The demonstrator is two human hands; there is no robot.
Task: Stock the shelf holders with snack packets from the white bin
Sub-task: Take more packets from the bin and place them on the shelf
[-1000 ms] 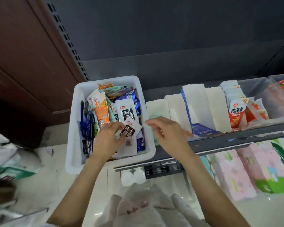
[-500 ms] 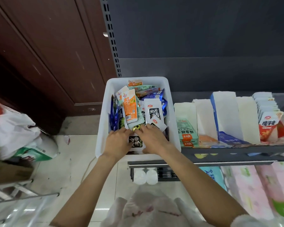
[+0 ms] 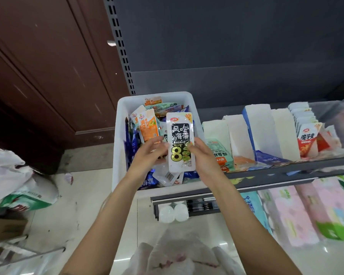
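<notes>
A white bin (image 3: pixel 121 135) full of mixed snack packets stands on the left end of the grey shelf. Above it a white packet with a black label and a gold figure 8 (image 3: pixel 180 135) is held upright. My right hand (image 3: pixel 204 157) grips its right edge with the thumb on its front. My left hand (image 3: pixel 147 153) touches its left edge with loosely curved fingers. White cardboard shelf holders (image 3: pixel 260 124) stand in a row to the right of the bin; some have green, orange and blue packets in their fronts.
Orange packets (image 3: pixel 148 126) stand at the bin's back left. A holder with red and white packets (image 3: pixel 306 137) is further right. Pink tissue packs (image 3: pixel 298 211) fill the lower shelf. White plastic bags (image 3: pixel 10 175) lie on the floor at left, beside a brown door.
Both hands were down in the bin among the packets. They have risen with the white and black packet, which now stands upright above the bin.
</notes>
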